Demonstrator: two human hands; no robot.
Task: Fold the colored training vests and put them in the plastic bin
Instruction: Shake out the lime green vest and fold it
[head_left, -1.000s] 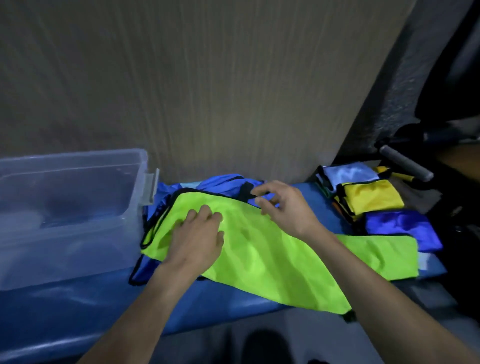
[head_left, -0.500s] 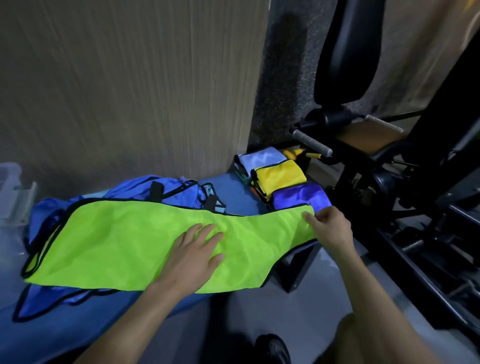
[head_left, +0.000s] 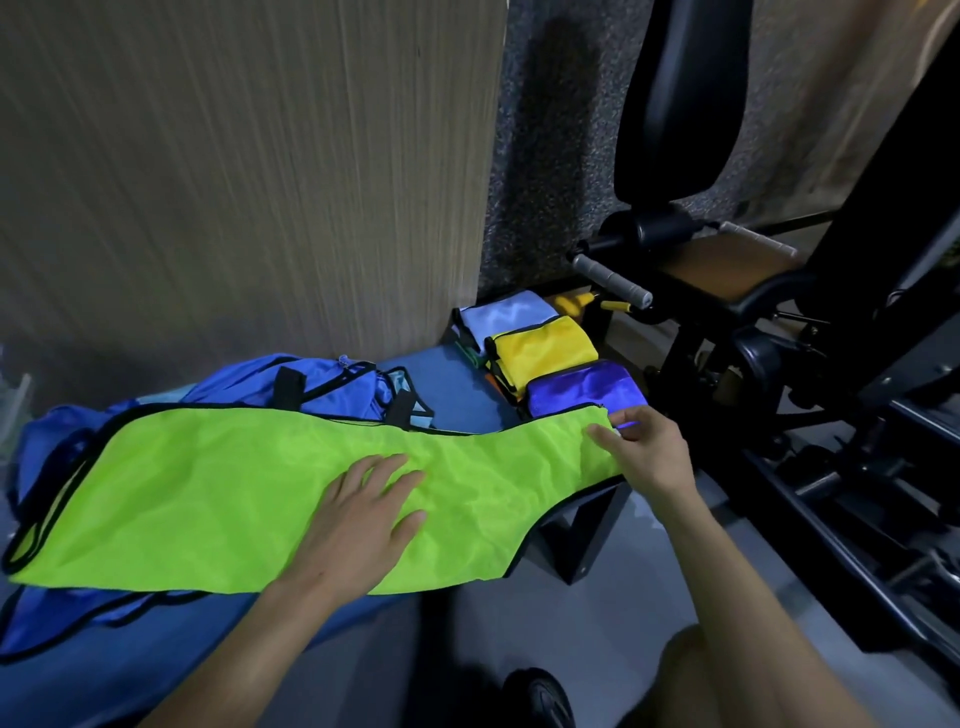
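A lime-green vest (head_left: 218, 493) with black trim lies folded lengthwise along the blue bench (head_left: 457, 387). My left hand (head_left: 363, 512) presses flat on its middle, fingers spread. My right hand (head_left: 647, 449) pinches the vest's right end at the bench's edge. Behind the green vest sits a heap of blue vests (head_left: 322, 387). At the bench's right end lie folded vests: a light blue one (head_left: 511, 314), a yellow one (head_left: 543, 348) and a purple one (head_left: 584, 389). Only a sliver of the plastic bin (head_left: 15, 397) shows at the far left edge.
A wood-grain panel (head_left: 249, 171) stands right behind the bench. Black gym equipment (head_left: 779, 322) with a padded backrest, a brown seat and grip handles fills the right side. Grey floor (head_left: 597, 613) lies below the bench's end, with my shoe (head_left: 540, 696) on it.
The view has swung right, away from the bin. My right hand slid along the green vest to its right end, and my left hand moved from the left part to the middle.
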